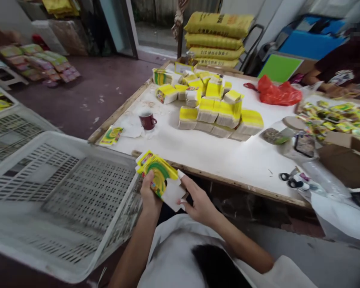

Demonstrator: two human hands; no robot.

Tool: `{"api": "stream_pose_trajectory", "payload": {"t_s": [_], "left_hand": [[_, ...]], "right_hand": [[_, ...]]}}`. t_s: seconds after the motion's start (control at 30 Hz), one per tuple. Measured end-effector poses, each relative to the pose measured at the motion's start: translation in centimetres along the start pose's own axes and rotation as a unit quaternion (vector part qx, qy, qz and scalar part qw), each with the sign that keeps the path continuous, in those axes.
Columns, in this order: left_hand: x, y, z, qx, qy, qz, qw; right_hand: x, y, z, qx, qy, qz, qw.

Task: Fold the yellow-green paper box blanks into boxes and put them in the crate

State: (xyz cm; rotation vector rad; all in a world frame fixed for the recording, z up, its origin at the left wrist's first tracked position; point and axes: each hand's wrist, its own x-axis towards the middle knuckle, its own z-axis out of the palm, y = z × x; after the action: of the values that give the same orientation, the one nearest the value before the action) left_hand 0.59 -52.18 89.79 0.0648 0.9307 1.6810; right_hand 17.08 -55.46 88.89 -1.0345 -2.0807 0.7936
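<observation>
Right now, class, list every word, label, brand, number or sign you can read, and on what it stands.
"515", probably: lower yellow sacks; their other characters are too blurred.
Held yellow-green packets: print too small and blurred.
Dark mug: faint marking, unreadable.
Co-worker's dark shirt: pale print, unreadable.

Cartons [164,173] right of crate [87,196], mug [146,121] on table [159,146]

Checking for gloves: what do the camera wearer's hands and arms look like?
The left hand and right hand are ungloved; both forearms are bare. Something white, possibly tape, shows at the right fingertips. A white sleeve shows near the right elbow.
</observation>
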Motion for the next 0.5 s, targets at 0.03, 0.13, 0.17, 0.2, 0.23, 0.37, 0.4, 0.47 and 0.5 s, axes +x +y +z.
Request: {"api": "stream_pose_trajectory", "payload": {"t_s": [0.03,0.13,0.17,0.2,0.23,0.37,0.4,0.47,0.5], "left_hand": [[0.1,-0.1,0.2,-0.005,-0.010,0.002,1.000],[0.4,-0.1,0.7,-0.013,-0.019,0.005,1.000],[0.5,-0.1,0.8,-0.012,-0.018,0.008,1.000],[0.6,0.0,0.9,-0.011,-0.016,0.015,1.000],[0.6,0.0,1.0,-0.008,-0.013,0.023,1.000],[0.6,0.1,1.2,0.016,-0.026,0.032,0.999],[0.6,0.1,1.2,0.021,-0.031,0.026,0.999],[0.5,0.2,1.2,0.026,-0.033,0.020,0.999],[0.5,0.1,1.1,0.028,-0.031,0.020,0.999]], "right_hand": [[-0.2,0.2,0.0,-0.004,0.007,-0.002,1.000],[-0.7,0.5,0.1,-0.016,0.022,-0.006,1.000],[-0.9,0.6,0.1,-0.022,0.026,-0.007,0.999],[-1.1,0.6,0.0,-0.029,0.028,-0.009,0.999],[-1.2,0.7,0.0,-0.035,0.030,-0.009,0.999],[-1.4,0.6,-0.5,-0.046,0.043,0.008,0.998],[-1.3,0.6,-0.6,-0.046,0.052,0.011,0.998],[-1.2,0.6,-0.9,-0.044,0.078,0.006,0.996],[-1.2,0.5,-1.1,-0.041,0.094,0.001,0.995]]}}
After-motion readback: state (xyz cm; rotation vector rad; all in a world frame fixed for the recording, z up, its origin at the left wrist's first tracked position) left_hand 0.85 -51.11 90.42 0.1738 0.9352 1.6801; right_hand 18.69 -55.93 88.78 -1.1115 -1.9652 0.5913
